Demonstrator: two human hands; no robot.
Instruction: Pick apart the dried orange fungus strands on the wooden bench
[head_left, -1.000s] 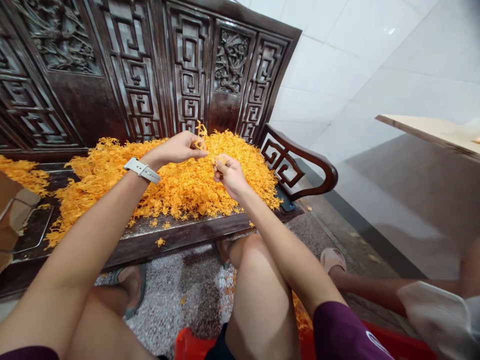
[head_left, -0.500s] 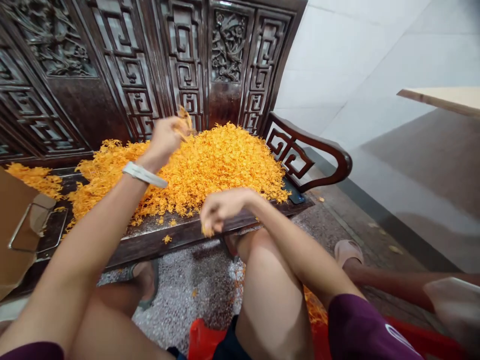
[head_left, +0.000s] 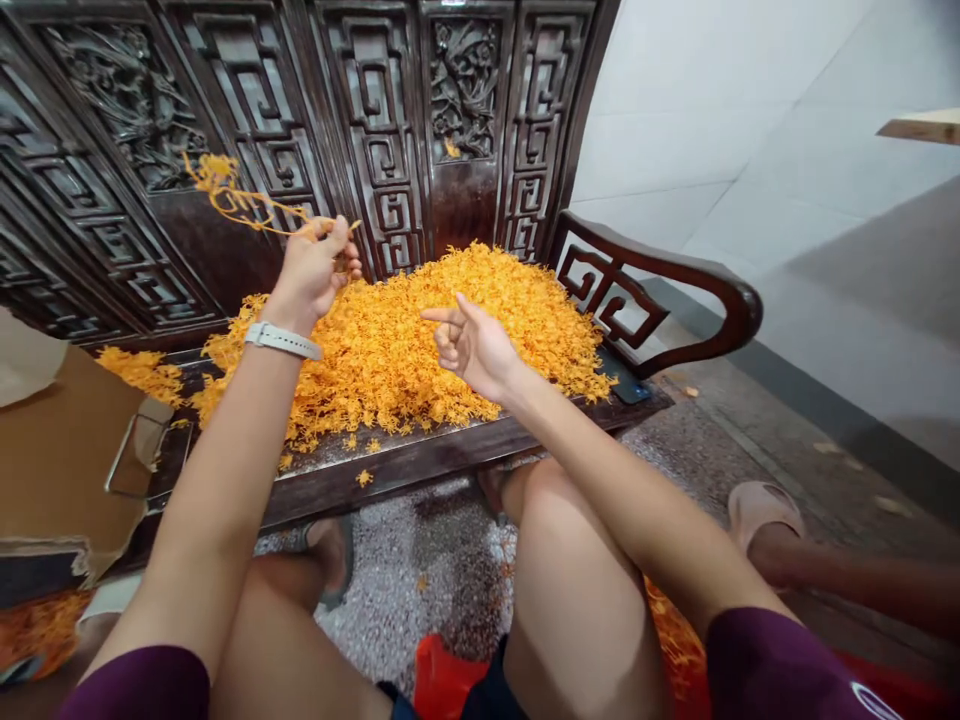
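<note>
My left hand [head_left: 319,265], with a pale wristband, pinches a thin orange plastic strand. The strand [head_left: 255,212] stretches out to the left and ends in a cluster of small spidery orange pieces. Both stand above the bench seat, in front of its carved back. My right hand [head_left: 476,350] is at the front of a large heap of small orange pieces [head_left: 405,340], palm turned inward. Its thumb and index finger point out apart, the other fingers are curled, and nothing shows in it. One small orange piece [head_left: 451,148] is in the air above the heap.
The dark carved wooden bench [head_left: 420,465] has a curved armrest [head_left: 739,310] at right. A phone [head_left: 630,388] lies near it. An open cardboard box [head_left: 67,440] stands at left. Below are a red plastic stool [head_left: 442,675] and another person's foot in a pink shoe [head_left: 765,515].
My right hand has risen from the bench's front edge and its fingers have opened out. My left hand has moved slightly left, the strand now swung out. A small piece has appeared in the air.
</note>
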